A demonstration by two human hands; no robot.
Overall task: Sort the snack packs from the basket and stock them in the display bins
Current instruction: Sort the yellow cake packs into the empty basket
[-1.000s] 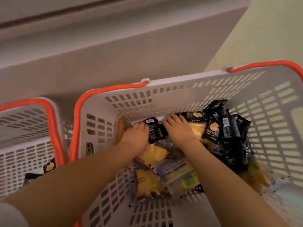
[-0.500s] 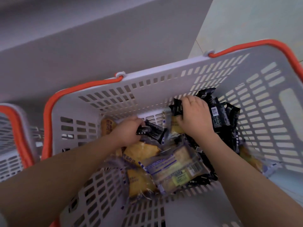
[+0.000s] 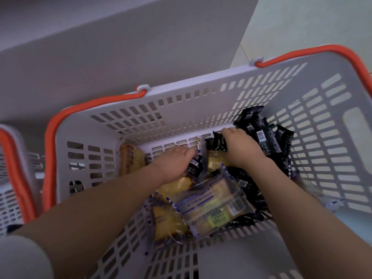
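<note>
White basket (image 3: 201, 101) holds cake packs (image 3: 213, 208) and black packs (image 3: 267, 137) — both hands inside.

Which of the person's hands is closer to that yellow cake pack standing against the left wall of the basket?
Left. The left hand lies just to the right of the yellow cake pack, gripping a black pack. The right hand is farther right, holding another black pack.

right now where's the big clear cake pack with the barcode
In the head view, the clear cake pack lies low in the white basket, between both forearms, just below the left hand.
</note>
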